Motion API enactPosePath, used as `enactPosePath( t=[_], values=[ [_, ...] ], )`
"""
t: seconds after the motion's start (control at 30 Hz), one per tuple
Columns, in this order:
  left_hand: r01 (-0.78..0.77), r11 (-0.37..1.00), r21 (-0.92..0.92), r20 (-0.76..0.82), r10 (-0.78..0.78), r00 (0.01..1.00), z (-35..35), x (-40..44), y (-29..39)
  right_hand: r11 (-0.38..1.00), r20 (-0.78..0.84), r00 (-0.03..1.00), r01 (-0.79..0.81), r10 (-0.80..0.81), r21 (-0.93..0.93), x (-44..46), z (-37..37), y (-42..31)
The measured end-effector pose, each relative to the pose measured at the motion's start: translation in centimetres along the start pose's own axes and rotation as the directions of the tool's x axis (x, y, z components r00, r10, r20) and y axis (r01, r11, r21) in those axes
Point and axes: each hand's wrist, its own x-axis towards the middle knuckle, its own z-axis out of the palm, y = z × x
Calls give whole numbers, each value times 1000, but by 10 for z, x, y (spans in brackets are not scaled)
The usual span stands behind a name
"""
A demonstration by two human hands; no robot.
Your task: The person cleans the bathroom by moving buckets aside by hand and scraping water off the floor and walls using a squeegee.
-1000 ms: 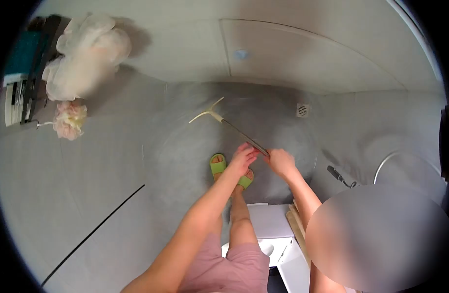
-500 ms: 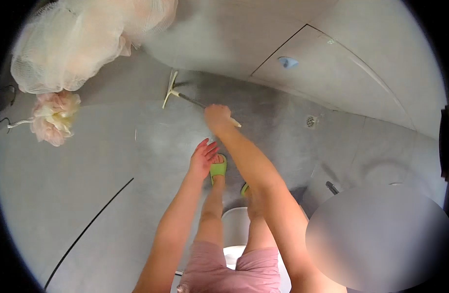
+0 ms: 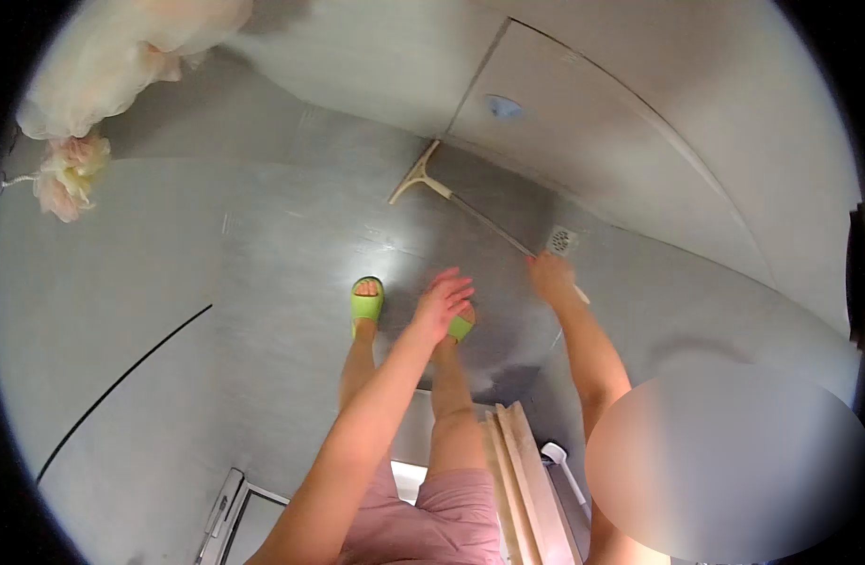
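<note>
My right hand point(image 3: 552, 277) is closed around the handle of a squeegee point(image 3: 490, 224), close to its pale end. The squeegee's cream, forked head rests at the foot of the wall, with its blade slanting up to the right. My left hand point(image 3: 444, 299) holds nothing; its fingers are spread above my right foot. Green slippers point(image 3: 366, 304) are on both feet, on the wet-looking grey floor point(image 3: 300, 226).
Mesh puffs hang at the upper left, with a pink-and-yellow flower puff point(image 3: 71, 177) below. A floor drain point(image 3: 561, 241) lies beside my right hand. Wooden boards point(image 3: 522, 480) stand at the lower right, near a white-handled brush point(image 3: 566, 469). A blue fitting point(image 3: 504, 106) is on the wall panel.
In the last half second, the squeegee head has moved right along the wall's foot. My right hand has moved right and down with the handle, my left hand slightly right. The view has shifted too.
</note>
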Motion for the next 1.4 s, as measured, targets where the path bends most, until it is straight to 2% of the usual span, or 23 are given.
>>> enactPosePath(
  t=[0.17, 0.27, 0.33, 0.4, 0.43, 0.5, 0.6, 0.7, 0.77, 0.8, 0.83, 0.87, 0.93, 1.03, 1.07, 1.13, 1.2, 1.23, 1.27, 1.3, 1.33, 1.37, 1.4],
  values=[
    [80, 997, 23, 105, -82, 991, 68, 4, -63, 993, 19, 994, -113, 112, 25, -30, 9, 132],
    [84, 994, 75, 98, -91, 991, 89, -11, -79, 995, -16, 996, -88, 87, -40, -51, 6, 184],
    [135, 976, 172, 67, -148, 987, 94, -23, -80, 995, -78, 996, -49, 43, -85, -73, -16, 190],
    [133, 970, 202, 62, -148, 987, 93, -35, -79, 991, -118, 987, -113, 104, -70, -87, -34, 185],
    [146, 964, 222, 62, -163, 985, 89, -38, -76, 993, -124, 989, -91, 81, -73, -97, -47, 173],
    [119, 967, 226, 76, -139, 987, 83, -45, -75, 973, -170, 985, -30, -10, -228, -120, -61, 156],
    [85, 965, 247, 68, -104, 992, 70, -51, -57, 985, -105, 991, 60, -78, -162, -121, -53, 101],
    [28, 992, 122, -51, -22, 998, 34, -43, -36, 978, -87, 974, 209, -209, -8, -100, -41, -5],
    [-16, 997, 79, -72, 21, 997, -1, -42, -8, 943, -90, 948, 315, -306, 111, -84, -42, -89],
    [-57, 998, 37, -90, 60, 994, -19, -43, 7, 919, -121, 921, 382, -370, 100, -66, -27, -128],
    [-87, 995, 56, -106, 92, 990, -36, -47, 26, 888, -67, 889, 456, -453, 51, -56, -27, -167],
    [-111, 991, 77, -121, 120, 985, -52, -51, 45, 904, 7, 905, 423, -424, 54, -57, -39, -208],
    [-138, 987, 81, -164, 150, 975, -80, -56, 68, 854, -72, 852, 520, -518, 24, -29, -5, -266],
    [-189, 982, 19, -218, 189, 957, -105, -50, 73, 895, -47, 894, 444, -446, -38, -33, -7, -306],
    [-226, 974, -31, -228, 214, 950, -109, -49, 72, 922, 45, 921, 388, -387, -15, -43, -20, -299],
    [-182, 981, -65, -189, 167, 968, -95, -39, 48, 858, 107, 872, 489, -478, -158, -24, 8, -250],
    [-137, 985, -105, -140, 122, 983, -73, -25, 17, 910, 87, 923, 385, -376, -153, -28, 12, -185],
    [-96, 991, -94, -66, 90, 994, -61, -18, -3, 970, 38, 972, 233, -230, -68, -19, 32, -142],
    [-56, 996, -76, 13, 57, 998, -48, -15, -17, 928, 23, 947, 317, -319, -194, -4, 65, -79],
    [-54, 995, -88, 24, 56, 998, -34, -16, -25, 886, 13, 924, 369, -381, -280, -25, 47, -41],
    [-2, 999, -47, 60, 4, 998, -19, -20, -28, 986, 16, 987, 159, -158, -58, -35, 37, -2],
    [49, 999, 0, 94, -48, 994, -5, -26, -28, 994, 102, 995, 14, -3, -106, -42, 19, 25],
    [63, 998, 19, 91, -64, 994, 7, -33, -27, 988, -42, 993, 101, -107, -118, -47, 28, 76]
  ],
)
